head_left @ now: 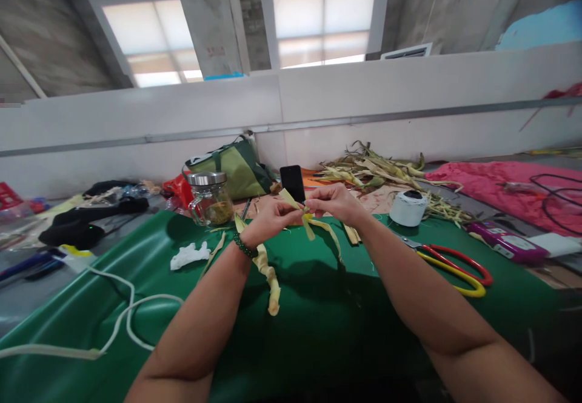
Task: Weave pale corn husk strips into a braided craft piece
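Both hands meet above the green mat, fingertips pinched on a pale yellow-green strip of corn husk (310, 231). My left hand (275, 218), with a green bead bracelet at the wrist, is closed on the strip from the left. From the other side my right hand (335, 203) pinches it with thumb and forefinger. Below the left wrist lies a twisted length of husk (271, 283). A thin curled husk strip (335, 239) hangs or lies below my right hand; its upper end is hidden near the fingers.
A glass jar mug (210, 200) and white tissue (188, 256) are left. Behind stand a phone (292, 183), a green bag (236, 169) and a husk pile (370, 166). Right are a white spool (408, 209) and red-and-yellow-handled scissors (454, 266). A white cord (122, 312) crosses the green mat (318, 330).
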The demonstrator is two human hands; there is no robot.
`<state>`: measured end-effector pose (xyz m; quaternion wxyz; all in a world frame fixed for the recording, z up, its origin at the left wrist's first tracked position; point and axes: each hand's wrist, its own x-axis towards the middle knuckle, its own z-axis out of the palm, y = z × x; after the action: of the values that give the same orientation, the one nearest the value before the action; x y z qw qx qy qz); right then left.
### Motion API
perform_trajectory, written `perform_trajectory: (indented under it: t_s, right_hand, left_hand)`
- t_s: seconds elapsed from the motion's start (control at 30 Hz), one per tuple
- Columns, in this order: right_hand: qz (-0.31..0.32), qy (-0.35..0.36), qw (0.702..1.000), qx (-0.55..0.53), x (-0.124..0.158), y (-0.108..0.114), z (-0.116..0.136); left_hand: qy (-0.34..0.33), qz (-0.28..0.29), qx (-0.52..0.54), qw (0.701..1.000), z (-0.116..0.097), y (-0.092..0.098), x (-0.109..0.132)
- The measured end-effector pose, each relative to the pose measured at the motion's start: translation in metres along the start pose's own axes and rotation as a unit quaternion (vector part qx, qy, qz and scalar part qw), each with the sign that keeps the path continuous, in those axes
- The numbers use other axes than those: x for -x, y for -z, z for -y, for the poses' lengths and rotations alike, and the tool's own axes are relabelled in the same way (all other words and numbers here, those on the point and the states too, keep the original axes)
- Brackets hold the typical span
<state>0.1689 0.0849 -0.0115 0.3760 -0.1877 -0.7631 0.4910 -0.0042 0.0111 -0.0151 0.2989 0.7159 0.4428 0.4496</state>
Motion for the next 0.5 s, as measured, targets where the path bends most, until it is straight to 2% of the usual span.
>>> perform_trajectory:
  t_s: [0.13, 0.23, 0.4, 0.5]
  right_hand:
    - [0.020, 0.007, 1.000, -0.007, 0.000, -0.005, 0.002]
    - [0.036, 0.024, 0.999, 0.022, 0.002, -0.009, 0.003]
    - [0.026, 0.044, 0.999, 0.020, 0.003, -0.007, 0.002]
    - [0.004, 0.025, 1.000, 0.016, 0.000, -0.003, -0.001]
  left_hand:
    - [-0.006, -0.012, -0.007, 1.000, -0.001, -0.004, -0.002]
    - [-0.014, 0.003, -0.007, 1.000, -0.006, -0.005, 0.000]
    - [-0.014, 0.006, -0.018, 1.000, -0.011, -0.004, 0.004]
    - [0.014, -0.023, -0.007, 1.000, -0.006, -0.003, 0.003]
